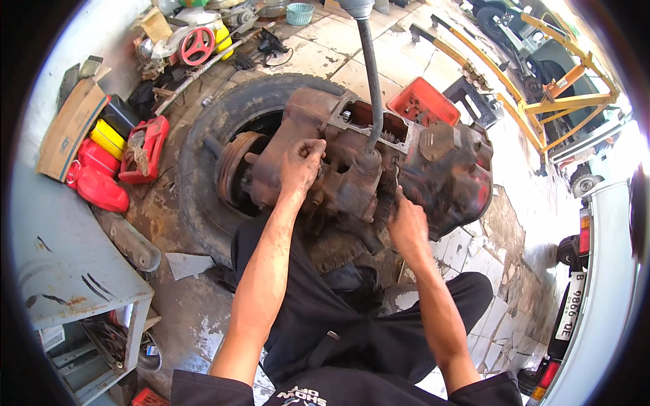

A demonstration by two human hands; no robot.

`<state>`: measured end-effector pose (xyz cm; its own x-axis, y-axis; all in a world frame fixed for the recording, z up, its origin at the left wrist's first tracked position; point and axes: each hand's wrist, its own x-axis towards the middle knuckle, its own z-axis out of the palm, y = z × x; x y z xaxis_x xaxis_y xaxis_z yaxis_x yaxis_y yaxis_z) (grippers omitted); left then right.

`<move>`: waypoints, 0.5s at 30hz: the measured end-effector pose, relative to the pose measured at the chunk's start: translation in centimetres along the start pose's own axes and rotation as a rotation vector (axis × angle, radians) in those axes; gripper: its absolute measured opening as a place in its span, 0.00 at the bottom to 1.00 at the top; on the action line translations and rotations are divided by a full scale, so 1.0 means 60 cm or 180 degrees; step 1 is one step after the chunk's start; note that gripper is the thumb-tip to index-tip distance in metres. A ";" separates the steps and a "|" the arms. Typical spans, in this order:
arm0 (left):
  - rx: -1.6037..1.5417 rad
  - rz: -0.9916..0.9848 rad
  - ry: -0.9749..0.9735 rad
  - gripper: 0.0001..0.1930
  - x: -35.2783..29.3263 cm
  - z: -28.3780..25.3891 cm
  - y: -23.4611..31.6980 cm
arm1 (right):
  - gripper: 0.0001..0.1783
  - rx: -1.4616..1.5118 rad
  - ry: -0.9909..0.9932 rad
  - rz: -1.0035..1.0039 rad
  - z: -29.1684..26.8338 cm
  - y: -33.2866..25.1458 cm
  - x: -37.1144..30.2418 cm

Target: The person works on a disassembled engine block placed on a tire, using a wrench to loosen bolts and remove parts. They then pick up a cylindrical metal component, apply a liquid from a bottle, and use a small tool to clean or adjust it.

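The gearbox-like casing [345, 186] lies across a tyre [196, 162] on the floor, just ahead of the person's bent legs; its long lever [370, 71] stands up beside an open top [393, 130] with gear-like parts inside. The right hand [409, 223] is closed round a slim metal tool [398, 178], whose far end reaches the casing's near side by the lever's base; the left hand [305, 162] is over the casing's left part, fingers curled and tips drawn together, though I cannot tell whether they pinch anything.

To work well here, the tool is best seated squarely before force goes on, then moved steadily; 1 hand could brace the casing, since a tyre is likely a yielding bed; small loose pieces are best kept away from the open top, where they could drop among the gears.

The tool's tip is lost against dark, grimy metal, and the fingers cover its handle, so its kind is unclear; the casing's underside is hidden; the lever's upper end is cut off; the red tray [439, 96] behind holds dark bits too small to name; at right, a pale vehicle [609, 271] is cropped.
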<state>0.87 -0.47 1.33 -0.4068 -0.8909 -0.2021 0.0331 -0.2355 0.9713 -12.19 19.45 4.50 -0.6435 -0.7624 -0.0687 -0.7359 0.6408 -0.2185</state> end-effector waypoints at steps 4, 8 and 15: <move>0.0031 0.0012 0.0018 0.16 -0.006 -0.005 0.005 | 0.21 0.0272 -0.0160 -0.0266 -0.079 -0.007 0.020; 0.0013 0.0055 -0.0046 0.16 0.005 0.003 -0.001 | 0.20 0.0064 -0.0471 0.0001 -0.106 0.023 0.093; 0.0151 0.0081 0.0096 0.15 0.012 0.002 -0.007 | 0.18 -0.0221 -0.1262 -0.0338 -0.129 0.051 0.210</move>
<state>0.44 -0.94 0.79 -0.3788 -0.9078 -0.1802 -0.0005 -0.1946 0.9809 -24.16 12.49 10.49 -0.4421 -0.7915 -0.4219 -0.8150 0.5509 -0.1795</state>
